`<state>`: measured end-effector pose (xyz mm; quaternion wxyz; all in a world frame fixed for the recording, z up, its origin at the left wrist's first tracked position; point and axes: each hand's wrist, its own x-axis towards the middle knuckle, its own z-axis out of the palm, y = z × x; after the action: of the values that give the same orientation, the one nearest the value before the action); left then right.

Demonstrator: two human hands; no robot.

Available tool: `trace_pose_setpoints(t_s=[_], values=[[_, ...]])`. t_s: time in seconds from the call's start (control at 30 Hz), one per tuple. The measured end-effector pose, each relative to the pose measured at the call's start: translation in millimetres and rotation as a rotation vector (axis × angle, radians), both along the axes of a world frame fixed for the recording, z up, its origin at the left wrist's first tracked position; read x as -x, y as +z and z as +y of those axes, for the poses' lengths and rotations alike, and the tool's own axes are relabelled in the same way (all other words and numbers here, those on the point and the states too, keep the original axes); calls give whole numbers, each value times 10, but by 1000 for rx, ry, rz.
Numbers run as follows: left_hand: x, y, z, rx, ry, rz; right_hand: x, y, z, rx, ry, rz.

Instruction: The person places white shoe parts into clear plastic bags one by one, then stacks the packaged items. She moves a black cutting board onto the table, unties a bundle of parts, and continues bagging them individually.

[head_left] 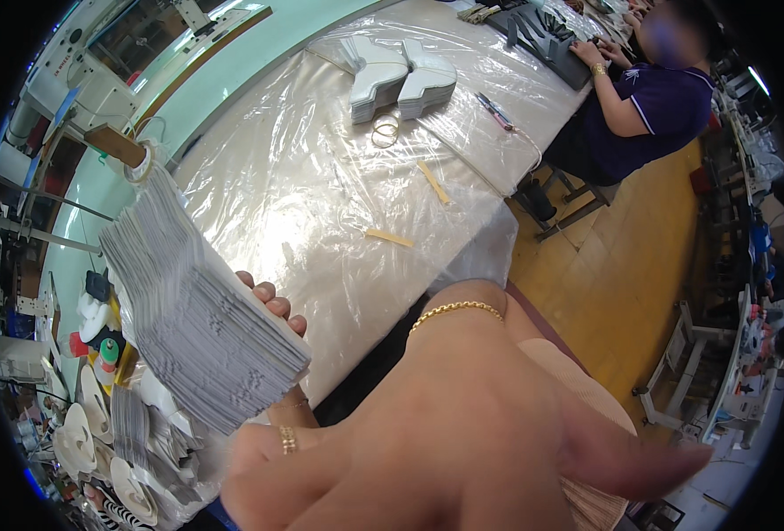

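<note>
Plainly, grey stack (pixel 206 327) in left grip (pixel 278 306)

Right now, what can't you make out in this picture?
All in the head view:
Left hand: palm and thumb, hidden by the grey stack.
Right hand: partly cut off by the lower edge; it blocks whatever lies behind.
Dark strips near the co-worker: too small for detail.
</note>
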<state>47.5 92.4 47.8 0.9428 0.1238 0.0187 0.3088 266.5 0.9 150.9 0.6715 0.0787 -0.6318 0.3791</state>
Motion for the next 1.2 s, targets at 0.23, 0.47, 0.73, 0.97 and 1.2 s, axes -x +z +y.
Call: trace_pose_setpoints(t_s=[0.23,0.47,0.73,0.97,1.2], values=[[-96,-330,-148,-22,118,-316,-419,-232,209,122,-139,-28],[-51,-567,-285,-71,264,-202,-1375,-1499,992,987,-1263,-864],[-157,-787,-399,18,248,-269,-1314,-2157,1496,971,-1562,-1260],[-43,-944,-398,146,241,-211,-1351,-2142,1581,1173,-1531,-1256],[0,-984,-395,180,264,-176,-1348,-2151,1568,1058,-1654,-1220]])
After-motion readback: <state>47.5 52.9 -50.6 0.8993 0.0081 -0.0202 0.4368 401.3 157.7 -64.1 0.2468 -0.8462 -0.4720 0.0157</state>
